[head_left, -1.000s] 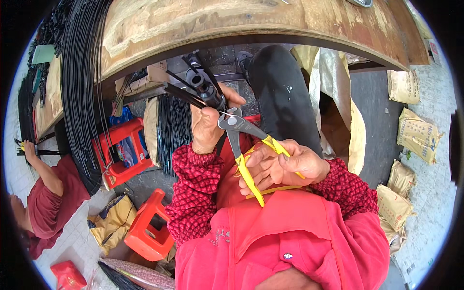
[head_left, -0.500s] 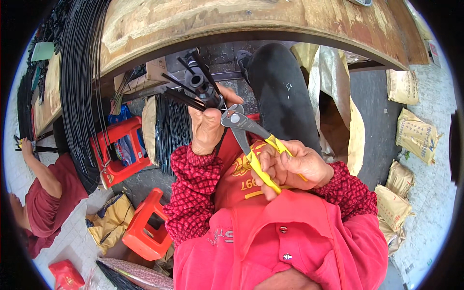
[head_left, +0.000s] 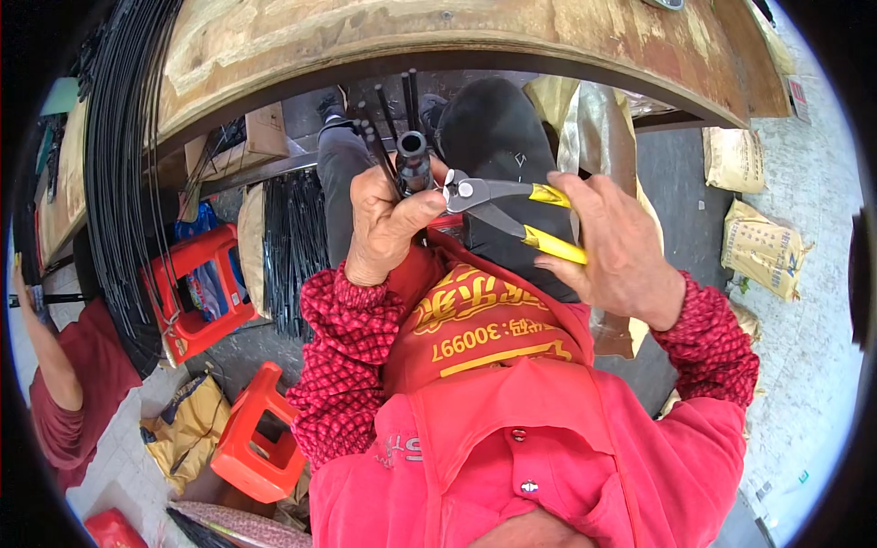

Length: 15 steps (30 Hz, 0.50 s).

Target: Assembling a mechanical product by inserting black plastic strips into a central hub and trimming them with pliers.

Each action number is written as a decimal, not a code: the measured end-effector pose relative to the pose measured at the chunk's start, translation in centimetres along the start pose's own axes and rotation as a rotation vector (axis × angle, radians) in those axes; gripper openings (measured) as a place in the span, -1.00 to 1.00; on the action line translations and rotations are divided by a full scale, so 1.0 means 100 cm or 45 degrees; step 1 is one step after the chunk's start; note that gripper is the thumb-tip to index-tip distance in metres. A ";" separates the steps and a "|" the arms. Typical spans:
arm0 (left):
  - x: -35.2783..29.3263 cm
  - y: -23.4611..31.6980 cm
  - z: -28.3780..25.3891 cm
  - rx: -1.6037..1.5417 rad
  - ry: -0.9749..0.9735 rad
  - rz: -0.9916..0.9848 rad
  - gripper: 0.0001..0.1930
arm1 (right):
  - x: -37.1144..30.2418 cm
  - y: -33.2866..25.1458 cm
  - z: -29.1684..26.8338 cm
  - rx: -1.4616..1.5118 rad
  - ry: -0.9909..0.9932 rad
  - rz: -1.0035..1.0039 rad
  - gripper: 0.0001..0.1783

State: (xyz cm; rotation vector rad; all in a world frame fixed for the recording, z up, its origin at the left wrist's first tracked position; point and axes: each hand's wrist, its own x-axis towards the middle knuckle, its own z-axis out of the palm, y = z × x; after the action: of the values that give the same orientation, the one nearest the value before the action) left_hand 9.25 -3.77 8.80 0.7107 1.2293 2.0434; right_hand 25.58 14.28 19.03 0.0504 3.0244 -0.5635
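Observation:
My left hand is closed around a black umbrella frame, whose round hub points up toward me. Several thin black ribs stick out around that hub on the far side of my fingers. My right hand grips the yellow handles of a pair of pliers. The grey jaws of the pliers reach left to the side of the hub, close to my left thumb. Whether the jaws bite on a wire there is too small to tell.
A worn wooden table spans the far side. Long black rods hang over its left end. Red stools stand at the left, near a co-worker's arm. Paper sacks line the floor at right.
The pliers have swung from slanting down toward me to nearly level, and my right hand has moved up and right. The umbrella frame now stands more upright in my left hand.

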 end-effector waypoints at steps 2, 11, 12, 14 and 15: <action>0.001 0.001 0.001 0.075 -0.027 -0.043 -0.69 | -0.003 -0.001 0.011 -0.032 0.023 0.079 -0.36; -0.002 0.001 -0.007 0.009 -0.102 -0.099 -0.53 | -0.001 0.006 0.005 0.919 -0.427 0.104 -0.42; -0.002 -0.002 -0.006 -0.010 -0.112 -0.065 -0.52 | -0.005 0.006 0.011 1.278 -0.484 0.183 -0.45; -0.002 -0.002 -0.007 -0.084 -0.166 -0.067 -0.46 | -0.006 0.004 0.021 1.835 -0.676 0.402 -0.53; -0.002 -0.001 -0.009 -0.083 -0.164 -0.059 -0.46 | -0.007 0.000 0.034 2.287 -0.693 0.418 -0.56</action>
State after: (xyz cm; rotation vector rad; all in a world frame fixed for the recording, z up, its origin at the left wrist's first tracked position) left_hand 8.73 -4.37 8.27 0.7632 1.0918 1.9591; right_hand 26.48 13.07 15.91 0.3511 1.1344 -2.3291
